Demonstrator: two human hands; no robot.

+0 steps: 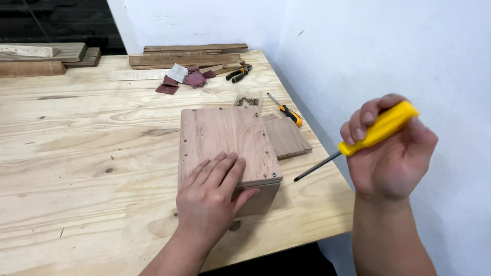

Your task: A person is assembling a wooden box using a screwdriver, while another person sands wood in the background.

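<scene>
at the far left of the plywood table (76, 153), planks (36, 59) are stacked along the back edge. further right, a pale strip of wood (138, 75), torn pieces of dark red sandpaper (186, 80) and longer boards (189, 56) are seen, with black-and-yellow pliers (239, 73) beside them.

the left hand (209, 197) is laid flat, fingers spread and slightly curled, on the near edge of the lid of a wooden box (227, 140), which stands on the table towards its right side; nothing is gripped, the box is only pressed down. screw heads are seen along the left edge, the far edge and at the near right corner of the lid, so the lid is judged to be largely fastened already; whether each screw is driven fully home cannot be told.

behind the box a small clear container of screws (248, 100) is placed, and to its right a second, orange-handled screwdriver (286, 111) lies by a spare wooden panel (286, 137).

the right hand (391, 153) is closed around the yellow-handled screwdriver (358, 140), held in the air off the table's right edge, its tip pointed down-left towards the box and apart from it. no screw is engaged at this instant.
</scene>
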